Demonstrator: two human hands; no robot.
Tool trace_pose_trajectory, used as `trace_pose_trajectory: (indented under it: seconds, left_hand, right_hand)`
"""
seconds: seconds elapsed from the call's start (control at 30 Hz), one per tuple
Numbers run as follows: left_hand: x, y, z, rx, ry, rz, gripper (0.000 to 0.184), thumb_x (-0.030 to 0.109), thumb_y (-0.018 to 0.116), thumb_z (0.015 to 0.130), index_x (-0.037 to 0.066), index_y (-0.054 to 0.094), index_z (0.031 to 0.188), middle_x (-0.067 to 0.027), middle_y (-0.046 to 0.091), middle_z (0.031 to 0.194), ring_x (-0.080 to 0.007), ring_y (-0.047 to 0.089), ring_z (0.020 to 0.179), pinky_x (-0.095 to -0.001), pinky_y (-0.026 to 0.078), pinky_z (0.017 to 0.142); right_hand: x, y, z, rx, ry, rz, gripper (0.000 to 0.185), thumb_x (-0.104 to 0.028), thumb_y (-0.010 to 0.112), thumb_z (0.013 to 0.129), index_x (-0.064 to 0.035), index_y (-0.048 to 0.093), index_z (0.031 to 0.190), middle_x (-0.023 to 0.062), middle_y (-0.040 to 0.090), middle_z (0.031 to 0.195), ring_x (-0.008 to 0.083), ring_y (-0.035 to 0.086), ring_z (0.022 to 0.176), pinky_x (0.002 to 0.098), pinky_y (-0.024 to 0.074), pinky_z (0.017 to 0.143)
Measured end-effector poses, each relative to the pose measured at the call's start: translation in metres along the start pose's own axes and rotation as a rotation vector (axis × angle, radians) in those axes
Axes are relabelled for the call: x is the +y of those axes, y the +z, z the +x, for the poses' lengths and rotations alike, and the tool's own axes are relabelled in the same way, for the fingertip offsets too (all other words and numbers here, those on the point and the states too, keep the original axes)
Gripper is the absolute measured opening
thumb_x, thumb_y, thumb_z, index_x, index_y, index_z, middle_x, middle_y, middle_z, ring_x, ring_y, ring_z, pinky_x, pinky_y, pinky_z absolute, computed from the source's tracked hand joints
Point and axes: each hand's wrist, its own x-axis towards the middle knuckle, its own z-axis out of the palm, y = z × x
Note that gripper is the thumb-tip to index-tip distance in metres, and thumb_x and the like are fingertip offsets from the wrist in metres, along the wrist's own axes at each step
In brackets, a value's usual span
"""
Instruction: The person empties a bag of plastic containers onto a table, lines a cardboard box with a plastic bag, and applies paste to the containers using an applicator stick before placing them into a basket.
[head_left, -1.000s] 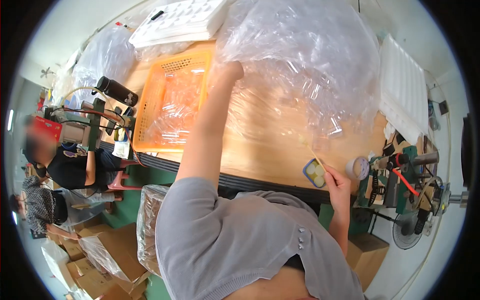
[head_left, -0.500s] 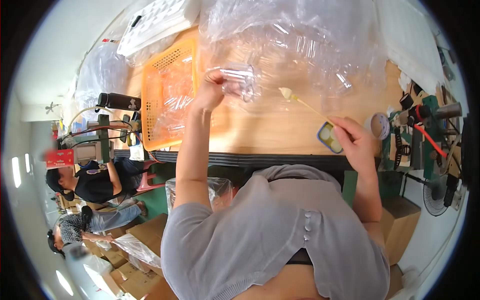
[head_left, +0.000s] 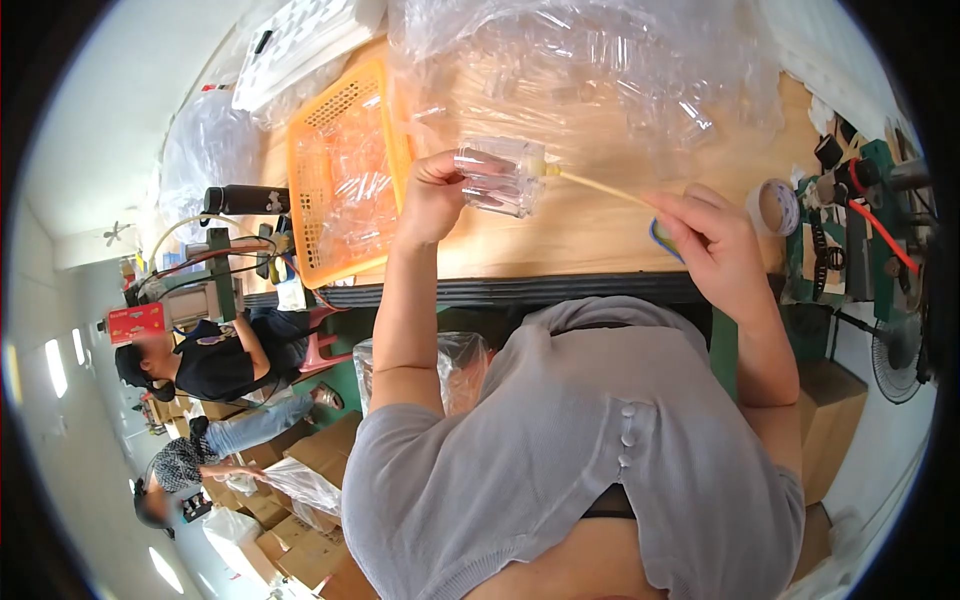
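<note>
Closest in, near the front edge of the bench (head_left: 560, 245), there's a small blue-rimmed tub (head_left: 659, 236), part hidden behind the right hand (head_left: 715, 242). That hand pinches the back end of a thin stick (head_left: 605, 188), thumb and fingers close together. The left hand (head_left: 432, 200) has thumb and fingers closed on one end of a clear plastic box (head_left: 498, 182), held up around the middle of the bench. The stick's pale tip is right at the box's other end, can't tell if it's touching or just beside it

Doing this bit well, imo: a steady left hand, small moves from the right, and light pressure, since thin plastic probably flexes. Gripping the stick a little nearer its tip would likely give more control

Further out, a roll of tape (head_left: 773, 207) sits by the right edge, an orange basket (head_left: 306, 215) toward the left edge, and a heap of clear plastic (head_left: 590, 50) along the far edge
</note>
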Motion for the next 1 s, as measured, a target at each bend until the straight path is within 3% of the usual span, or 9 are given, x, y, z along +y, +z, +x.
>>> trace_pose_trajectory:
  seconds: [0.17, 0.27, 0.57, 0.67, 0.83, 1.0]
  left_hand:
    - [0.003, 0.004, -0.004, 0.019, 0.097, -0.055, 0.026, -0.018, 0.054, 0.077, -0.001, 0.067, 0.092, -0.0112, 0.069, 0.090, -0.0194, 0.067, 0.082, -0.0317, 0.057, 0.072]
    - [0.001, 0.002, -0.005, 0.017, 0.103, -0.075, 0.027, -0.018, 0.053, 0.077, -0.001, 0.067, 0.092, -0.0110, 0.069, 0.089, -0.0193, 0.067, 0.080, -0.0327, 0.058, 0.068]
    - [0.000, 0.002, -0.007, 0.088, 0.124, -0.155, 0.028, -0.019, 0.051, 0.077, 0.000, 0.067, 0.091, -0.0112, 0.068, 0.090, -0.0199, 0.067, 0.080, -0.0327, 0.059, 0.065]
    - [-0.001, 0.003, -0.007, 0.097, 0.144, -0.142, 0.027, -0.019, 0.051, 0.078, -0.001, 0.067, 0.091, -0.0115, 0.068, 0.090, -0.0200, 0.067, 0.080, -0.0326, 0.059, 0.065]
    - [0.004, 0.012, -0.007, 0.146, 0.173, -0.156, 0.023, -0.017, 0.054, 0.078, -0.002, 0.067, 0.090, -0.0114, 0.068, 0.089, -0.0198, 0.067, 0.079, -0.0322, 0.059, 0.064]
    - [0.002, 0.006, -0.008, 0.215, 0.156, -0.152, 0.023, -0.014, 0.062, 0.073, 0.002, 0.066, 0.088, -0.0137, 0.067, 0.094, -0.0249, 0.066, 0.087, -0.0377, 0.058, 0.073]
  right_hand:
    - [0.004, -0.005, -0.006, 0.023, 0.069, 0.032, 0.021, 0.003, 0.057, 0.083, 0.0019, 0.064, 0.104, 0.0043, 0.047, 0.069, 0.0132, 0.044, 0.063, 0.0254, 0.0335, 0.055]
    - [0.011, 0.001, -0.010, -0.048, 0.055, 0.045, 0.020, 0.003, 0.058, 0.084, -0.0004, 0.065, 0.102, 0.0060, 0.049, 0.068, 0.0120, 0.044, 0.059, 0.0256, 0.0351, 0.053]
    - [0.005, 0.000, -0.010, 0.007, 0.076, 0.053, 0.020, 0.003, 0.058, 0.083, -0.0009, 0.066, 0.100, 0.0063, 0.047, 0.065, 0.0155, 0.043, 0.058, 0.0274, 0.0340, 0.053]
    - [0.001, 0.006, -0.016, -0.121, 0.006, 0.038, 0.019, 0.002, 0.059, 0.082, -0.0013, 0.067, 0.099, 0.0076, 0.047, 0.064, 0.0170, 0.043, 0.057, 0.0286, 0.0338, 0.053]
    - [0.005, 0.014, -0.015, 0.001, 0.039, 0.083, 0.019, 0.002, 0.061, 0.080, -0.0016, 0.067, 0.098, 0.0074, 0.046, 0.063, 0.0184, 0.042, 0.057, 0.0297, 0.0334, 0.053]
    - [0.009, 0.010, -0.018, 0.006, 0.100, 0.071, 0.020, 0.002, 0.061, 0.081, -0.0016, 0.067, 0.099, 0.0072, 0.046, 0.063, 0.0178, 0.043, 0.058, 0.0279, 0.0343, 0.054]
